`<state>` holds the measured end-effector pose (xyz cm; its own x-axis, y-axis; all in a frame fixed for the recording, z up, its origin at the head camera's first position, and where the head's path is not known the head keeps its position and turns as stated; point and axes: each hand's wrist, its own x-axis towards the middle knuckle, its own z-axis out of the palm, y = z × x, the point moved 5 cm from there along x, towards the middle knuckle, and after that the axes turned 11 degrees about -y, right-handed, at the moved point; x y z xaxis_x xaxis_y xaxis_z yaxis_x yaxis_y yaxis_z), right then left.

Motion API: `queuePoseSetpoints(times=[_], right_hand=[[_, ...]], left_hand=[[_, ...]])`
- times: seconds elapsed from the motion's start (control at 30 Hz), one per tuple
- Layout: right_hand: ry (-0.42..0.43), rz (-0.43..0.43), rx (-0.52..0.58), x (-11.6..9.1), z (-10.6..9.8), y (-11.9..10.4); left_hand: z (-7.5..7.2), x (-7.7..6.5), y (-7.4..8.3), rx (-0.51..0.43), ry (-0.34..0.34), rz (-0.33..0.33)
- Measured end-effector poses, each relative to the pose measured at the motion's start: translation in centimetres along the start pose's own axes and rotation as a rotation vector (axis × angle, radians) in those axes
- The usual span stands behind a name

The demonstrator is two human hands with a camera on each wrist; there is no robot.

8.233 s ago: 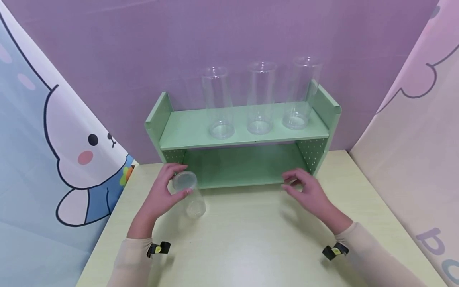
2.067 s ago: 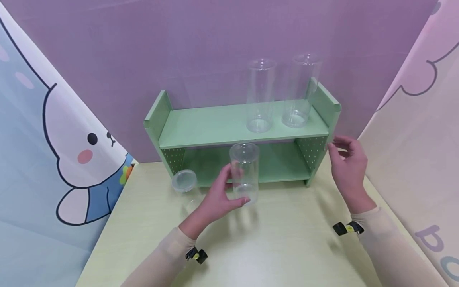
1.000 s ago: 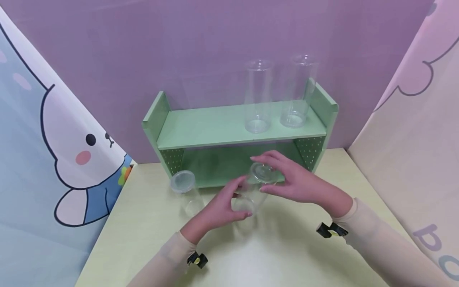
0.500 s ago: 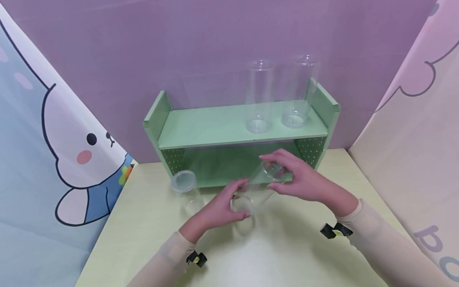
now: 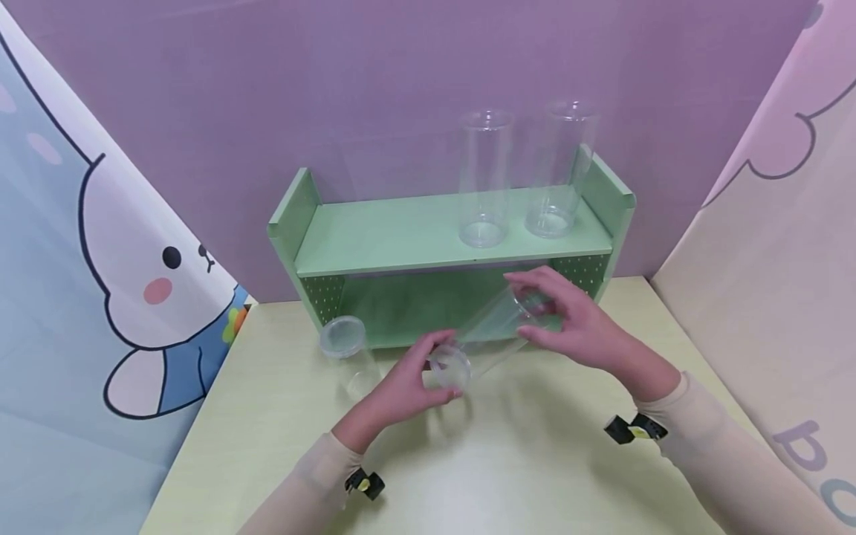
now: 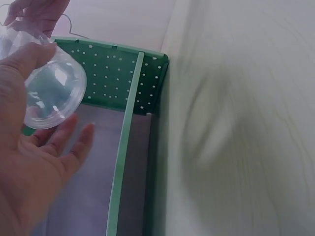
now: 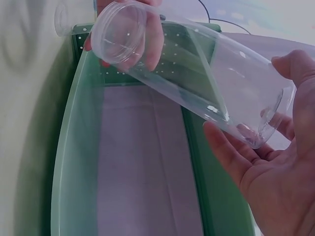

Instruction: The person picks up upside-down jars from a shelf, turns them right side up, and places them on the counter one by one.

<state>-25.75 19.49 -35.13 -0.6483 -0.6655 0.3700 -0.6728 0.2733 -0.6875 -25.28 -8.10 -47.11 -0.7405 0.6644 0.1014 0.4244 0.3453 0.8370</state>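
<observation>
Presently, the head view shows the left hand (image 5: 401,388) and the right hand (image 5: 575,323) holding between them a clear, cylindrical plastic jar (image 5: 491,334), tilted and seemingly raised above the pale wooden bench (image 5: 508,475), before the light green two-tier shelf (image 5: 381,230). Close beside the left hand, a clear container with a whitish top (image 5: 344,338) stands on the bench; a sideways movement of this hand could, I think, knock it over. Two tall, transparent cylinders, the left one (image 5: 484,178) and the right one (image 5: 563,171), stand upright on the upper board; a careless lift of the jar might push them.

In the left wrist view, the left fingers and thumb grasp the round end from opposite sides. Smooth, curved plastic may turn or slide there if the pinch is too weak.

In the right wrist view, the right fingers are curled around the base (image 7: 275,120), with the palm apart from it, so this hold looks rather light. Should one hand release too early, the jar could probably swing and fall. Whether the ribbed end (image 7: 118,32) carries a lid, I cannot tell; a loose one might come off.
</observation>
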Motion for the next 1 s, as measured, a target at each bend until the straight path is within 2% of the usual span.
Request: queuePoseSetpoints(times=[0.27,0.37,0.53,0.67,0.87,1.0], right_hand=[[0.039,-0.001,0.116,-1.5,-0.7,1.3],[0.037,0.001,0.151,-2.1,-0.7,1.9],[0.016,0.024,0.187,-2.9,-0.3,3.0],[-0.007,0.075,0.177,-3.5,0.1,4.2],[-0.062,0.157,0.099,-4.1,1.3,5.8],[-0.105,0.172,0.038,-4.1,2.3,6.4]], left_hand=[[-0.9,-0.2,0.4,-0.084,0.104,0.103],[-1.4,-0.3,0.6,-0.121,0.128,0.113],[-2.2,-0.6,1.1,-0.236,0.158,0.134],[-2.9,-0.6,1.5,-0.267,0.191,0.173],[-3.9,-0.7,2.0,-0.236,0.228,0.232],[-4.4,-0.8,2.2,-0.211,0.244,0.263]])
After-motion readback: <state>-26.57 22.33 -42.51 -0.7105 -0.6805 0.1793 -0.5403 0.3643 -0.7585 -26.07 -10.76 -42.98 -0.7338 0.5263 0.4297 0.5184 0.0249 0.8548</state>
